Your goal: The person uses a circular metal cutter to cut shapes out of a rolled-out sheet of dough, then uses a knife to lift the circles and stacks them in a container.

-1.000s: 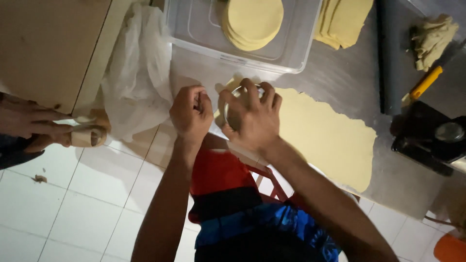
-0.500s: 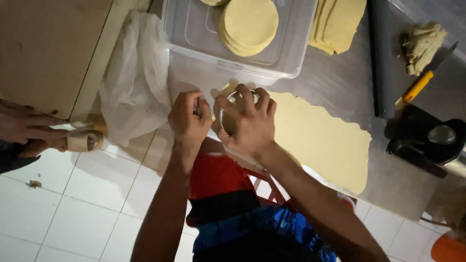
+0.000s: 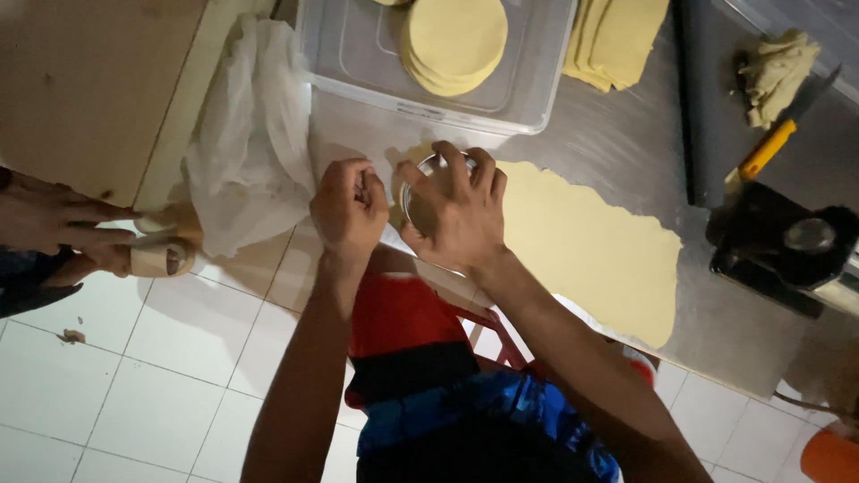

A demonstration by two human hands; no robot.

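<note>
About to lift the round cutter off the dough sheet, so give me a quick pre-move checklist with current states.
1. Right hand grips round metal cutter: ok.
2. Cutter sits on dough sheet: ok.
3. Cut fully through: cannot tell, hand hides it.
4. Left hand at sheet's left edge, beside cutter: ok.
5. Clear tub with stacked dough rounds just beyond: ok.
6. Uncut sheet remains to the right: ok.

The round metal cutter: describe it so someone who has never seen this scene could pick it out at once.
Start at the steel table and its rolled sheet of yellow dough. At the sheet's left end, the right hand grips the round metal cutter, beside the left hand. It is the only shiny ring there, unlike the flat dough discs in the clear tub.
</note>
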